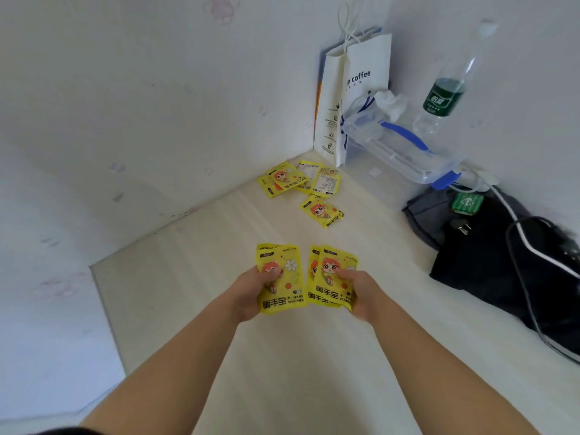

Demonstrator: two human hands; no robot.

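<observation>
Obs. Both hands are out over the pale wooden tabletop (282, 356), each with a share of the flat yellow film hand-warmer sachets.

Left hand (251, 293): clenched on the left stack of sachets (284, 277), thumb across the printed face, fingers behind and out of sight. At least two sachets, edges nearly flush.

Right hand (361, 293): grasping the right stack of sachets (329, 284), thumb on the front. The sachets are fanned, so the rear one peeks out on the left.

The two stacks stand side by side, printed faces toward me, with a narrow gap between them, raised over the middle of the tabletop.

More of the same: a loose pile of yellow sachets (298, 180) toward the far corner, some face down, and a single yellow sachet (321, 211) just nearer than it.

Handling, judged:
- Sachets are light, thin and pliant, with a glossy, slick film.
- They would likely sag if pinched by one corner.
- Stacked faces should slide over one another; the fan on the right suggests as much.
- Best hold is across the lower half, thumb flat on front, fingers behind.
- To merge the stacks, square the edges on the tabletop first.
- Not fragile, though a hard crease at the seal seems unwise.

Surroundings: a white paper coffee bag (361, 89), a clear plastic box with blue latches (398, 149), a clear water bottle with green label (445, 95), and a black fabric bag (486, 271) at right
</observation>
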